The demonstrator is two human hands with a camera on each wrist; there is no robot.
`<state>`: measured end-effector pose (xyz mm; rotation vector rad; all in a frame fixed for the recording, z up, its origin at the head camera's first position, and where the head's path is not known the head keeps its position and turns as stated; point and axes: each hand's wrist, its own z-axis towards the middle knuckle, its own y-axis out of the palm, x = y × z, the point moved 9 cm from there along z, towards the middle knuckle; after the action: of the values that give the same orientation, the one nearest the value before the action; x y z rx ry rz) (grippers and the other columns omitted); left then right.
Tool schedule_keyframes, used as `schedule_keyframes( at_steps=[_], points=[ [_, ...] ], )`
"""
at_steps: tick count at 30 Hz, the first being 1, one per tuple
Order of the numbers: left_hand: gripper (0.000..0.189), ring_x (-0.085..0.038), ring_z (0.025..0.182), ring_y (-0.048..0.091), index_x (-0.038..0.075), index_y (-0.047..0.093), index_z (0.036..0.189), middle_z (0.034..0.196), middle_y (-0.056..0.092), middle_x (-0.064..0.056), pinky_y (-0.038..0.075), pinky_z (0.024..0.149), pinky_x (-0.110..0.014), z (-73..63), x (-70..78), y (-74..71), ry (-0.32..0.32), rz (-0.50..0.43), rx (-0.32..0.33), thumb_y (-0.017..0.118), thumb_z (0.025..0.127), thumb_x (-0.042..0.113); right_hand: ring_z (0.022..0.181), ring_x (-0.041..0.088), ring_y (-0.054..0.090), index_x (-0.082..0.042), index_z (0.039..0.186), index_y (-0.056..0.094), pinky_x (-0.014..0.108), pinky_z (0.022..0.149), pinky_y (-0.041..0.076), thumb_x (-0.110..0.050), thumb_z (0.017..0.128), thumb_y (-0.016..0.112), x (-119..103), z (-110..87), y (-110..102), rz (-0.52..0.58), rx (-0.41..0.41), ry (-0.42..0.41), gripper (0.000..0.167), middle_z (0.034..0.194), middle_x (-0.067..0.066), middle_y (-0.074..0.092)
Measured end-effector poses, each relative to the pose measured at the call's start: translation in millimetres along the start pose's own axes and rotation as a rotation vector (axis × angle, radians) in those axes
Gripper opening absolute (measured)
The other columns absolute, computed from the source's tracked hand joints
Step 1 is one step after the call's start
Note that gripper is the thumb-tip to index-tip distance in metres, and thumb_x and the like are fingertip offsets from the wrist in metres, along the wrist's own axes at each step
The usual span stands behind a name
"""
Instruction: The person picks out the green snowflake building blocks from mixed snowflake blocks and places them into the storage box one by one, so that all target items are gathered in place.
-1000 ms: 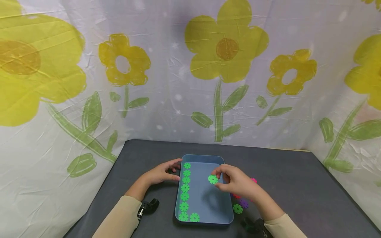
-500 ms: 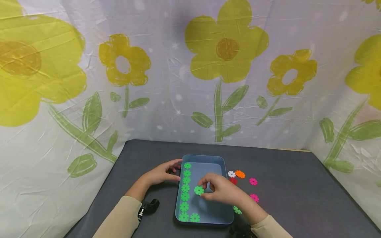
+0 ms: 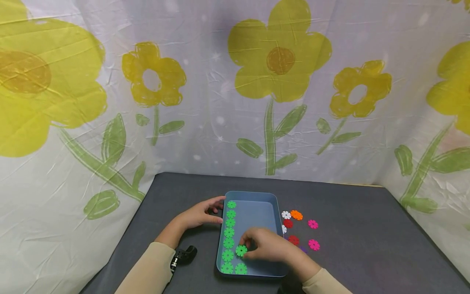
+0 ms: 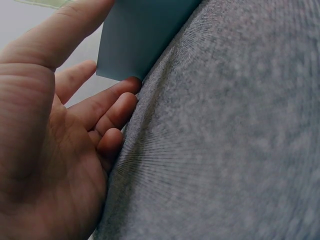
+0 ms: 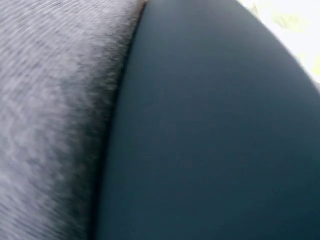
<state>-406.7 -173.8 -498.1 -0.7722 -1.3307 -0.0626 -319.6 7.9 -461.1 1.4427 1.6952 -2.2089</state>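
A blue rectangular tray [image 3: 257, 216] lies on the dark table. My right hand [image 3: 267, 245] pinches a green flower-shaped disc [image 3: 241, 250] between thumb and fingers, low over the tray's left part. Just below it in the head view lies another green disc [image 3: 240, 268]. Several green discs [image 3: 229, 232] form a column along the tray's left wall. My left hand [image 3: 201, 213] rests its thumb and fingertips against that wall from outside. In the left wrist view, the thumb and fingers lie about the tray's wall [image 4: 142, 40]. The right wrist view shows the tray's outer wall [image 5: 200, 125], with the disc hidden.
Right of the tray lie loose flower-shaped discs: white [image 3: 286, 214], orange [image 3: 296, 215], red [image 3: 288, 223] and pink [image 3: 313, 224]. My right forearm covers some of them. A flower-print curtain [image 3: 205, 134] stands behind the table.
My right hand has moved left and toward the near end of the tray with the green disc, stopping above the near disc. The left hand has stayed at the wall.
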Motion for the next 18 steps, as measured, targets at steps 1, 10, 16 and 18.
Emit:
schedule_keyframes(
  at_steps=[1, 10, 16, 18],
  points=[
    [0.083, -0.027, 0.115, 0.051, 0.011, 0.033, 0.162, 0.143, 0.054, -0.013, 0.042, 0.091, -0.045, 0.1, 0.1, 0.3, 0.001, -0.002, -0.002, 0.079, 0.094, 0.024, 0.080, 0.005, 0.055, -0.012, 0.102, 0.073, 0.024, 0.074, 0.047, -0.016, 0.083, 0.084, 1.2, 0.5, 1.5, -0.007, -0.004, 0.010, 0.022, 0.086, -0.009, 0.061],
    [0.083, -0.026, 0.116, 0.051, 0.012, 0.033, 0.162, 0.143, 0.054, -0.012, 0.042, 0.092, -0.046, -0.2, -0.5, -0.5, -0.002, -0.004, -0.003, 0.079, 0.094, 0.026, 0.079, 0.003, 0.055, -0.011, 0.105, 0.075, 0.024, 0.074, 0.047, -0.013, 0.083, 0.083, 2.7, 3.2, 5.8, -0.065, -0.027, 0.023, 0.023, 0.086, -0.012, 0.061],
    [0.083, -0.026, 0.116, 0.050, 0.012, 0.032, 0.162, 0.144, 0.053, -0.013, 0.042, 0.093, -0.046, -0.8, -0.4, 0.2, -0.009, -0.013, -0.011, 0.078, 0.094, 0.026, 0.080, 0.002, 0.056, -0.009, 0.105, 0.076, 0.023, 0.075, 0.048, -0.011, 0.084, 0.081, 1.9, 3.5, 6.2, -0.078, -0.032, 0.011, 0.021, 0.086, -0.012, 0.062],
    [0.083, -0.026, 0.116, 0.050, 0.012, 0.032, 0.162, 0.145, 0.052, -0.013, 0.042, 0.093, -0.046, -1.0, -1.1, 0.2, -0.012, -0.013, -0.012, 0.078, 0.095, 0.026, 0.081, 0.001, 0.056, -0.009, 0.105, 0.076, 0.023, 0.076, 0.048, -0.010, 0.085, 0.080, 1.9, 3.1, 6.3, -0.084, -0.032, 0.005, 0.021, 0.087, -0.012, 0.063]
  ],
)
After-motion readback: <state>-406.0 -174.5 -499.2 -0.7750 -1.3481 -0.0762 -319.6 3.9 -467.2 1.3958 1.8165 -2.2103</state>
